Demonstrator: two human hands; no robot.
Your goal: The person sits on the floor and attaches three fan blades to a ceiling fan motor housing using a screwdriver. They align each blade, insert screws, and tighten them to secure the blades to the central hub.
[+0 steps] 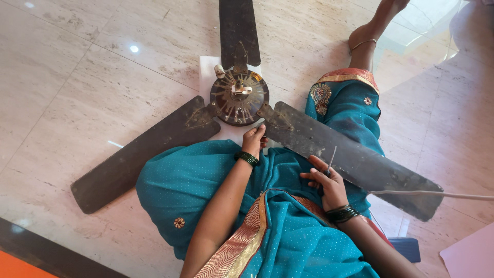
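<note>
A person in a teal garment with a gold-patterned border sits on the pale stone-tile floor (pixel 77 77) with a dark, dusty three-bladed ceiling fan (pixel 239 97) lying in front of and partly across the lap. The fan's round motor hub, its slotted face turned upward with a short shaft at the middle, rests on a white sheet (pixel 208 69) spread on the tiles. One blade (pixel 238 31) points away from the person, a second blade (pixel 139 152) runs out to the person's left over the floor, and the third blade (pixel 355 157) crosses the right knee. The left hand (pixel 253 140), with dark bangles at the wrist, rests at the root of that third blade just beside the hub, its fingers curled down against the blade's bracket; whether they pinch anything small cannot be told. The right hand (pixel 328 183), also bangled, lies at the near edge of the same blade further out, fingers closed around a thin metal tool (pixel 332 157), apparently a slim screwdriver, whose shaft stands up over the blade. A pale cord (pixel 453 194) trails off to the right, and a bare foot with an anklet (pixel 363 44) lies beyond the knee.
</note>
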